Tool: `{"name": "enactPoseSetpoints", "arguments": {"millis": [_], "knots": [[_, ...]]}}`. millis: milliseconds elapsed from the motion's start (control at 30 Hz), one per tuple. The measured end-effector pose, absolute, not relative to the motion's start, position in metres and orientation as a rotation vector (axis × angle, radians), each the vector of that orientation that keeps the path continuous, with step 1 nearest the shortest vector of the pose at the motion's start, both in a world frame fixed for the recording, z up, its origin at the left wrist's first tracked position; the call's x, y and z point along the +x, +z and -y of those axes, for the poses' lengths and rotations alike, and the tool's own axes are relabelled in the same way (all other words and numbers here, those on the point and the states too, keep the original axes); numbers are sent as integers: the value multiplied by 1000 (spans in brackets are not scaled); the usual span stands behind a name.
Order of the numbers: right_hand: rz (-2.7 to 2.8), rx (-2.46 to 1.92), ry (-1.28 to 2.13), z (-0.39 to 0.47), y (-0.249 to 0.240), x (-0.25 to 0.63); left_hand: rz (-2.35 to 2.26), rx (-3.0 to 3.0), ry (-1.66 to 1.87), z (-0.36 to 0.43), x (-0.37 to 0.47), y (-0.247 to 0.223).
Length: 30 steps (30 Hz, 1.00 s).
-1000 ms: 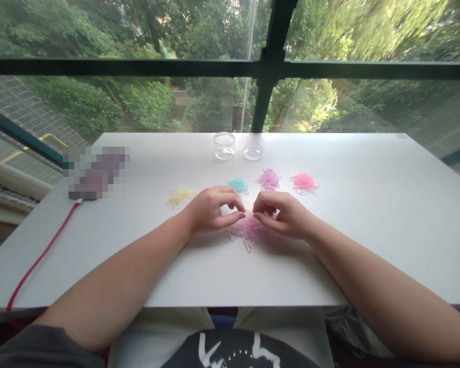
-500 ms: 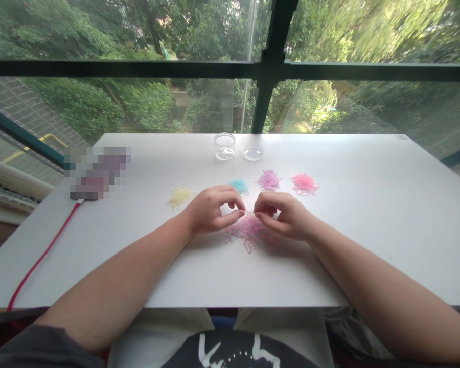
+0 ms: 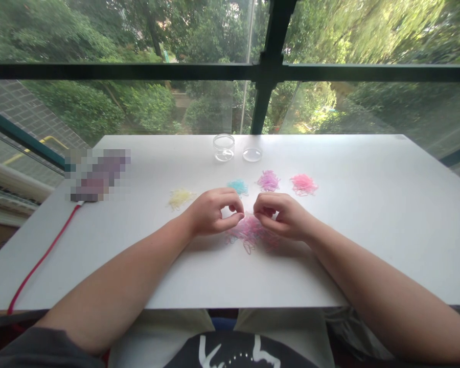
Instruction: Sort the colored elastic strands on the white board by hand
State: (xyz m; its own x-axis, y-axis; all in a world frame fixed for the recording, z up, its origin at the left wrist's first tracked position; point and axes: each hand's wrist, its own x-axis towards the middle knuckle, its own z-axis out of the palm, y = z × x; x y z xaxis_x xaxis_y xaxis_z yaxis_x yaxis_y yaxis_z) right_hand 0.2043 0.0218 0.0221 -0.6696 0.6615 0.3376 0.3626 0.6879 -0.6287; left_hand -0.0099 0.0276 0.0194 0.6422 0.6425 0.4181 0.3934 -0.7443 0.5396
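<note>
A mixed, mostly pink pile of thin bands (image 3: 249,232) lies on the white table between and below my hands. My left hand (image 3: 219,210) is pinched at the pile's left upper edge, thumb and forefinger together. Facing it, my right hand (image 3: 279,214) also pinches, a small gap away. Whatever either pinch holds is too small to make out. Behind the hands are a blue pile (image 3: 238,186), a purple pile (image 3: 268,180) and a bright pink pile (image 3: 304,184). To the left of my left hand lies a pale yellow pile (image 3: 180,198).
A clear round jar (image 3: 224,148) stands near the table's (image 3: 387,230) back edge, with a clear round lid (image 3: 252,154) to its right. At the left, a blurred-out object (image 3: 103,174) has a red cable (image 3: 46,258) running to the front edge. Windows rise behind.
The faint strand visible between my fingertips before no longer shows. Both hands keep nearly the same pose, and the view has shifted very slightly.
</note>
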Motion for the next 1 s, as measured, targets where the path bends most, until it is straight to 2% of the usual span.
{"name": "enactPoseSetpoints", "arguments": {"millis": [700, 1000], "knots": [[2151, -797, 729, -24, 22, 207, -818, 2418, 846, -26, -14, 25], [2053, -790, 748, -22, 22, 206, -722, 2267, 1122, -25, -21, 26]]}}
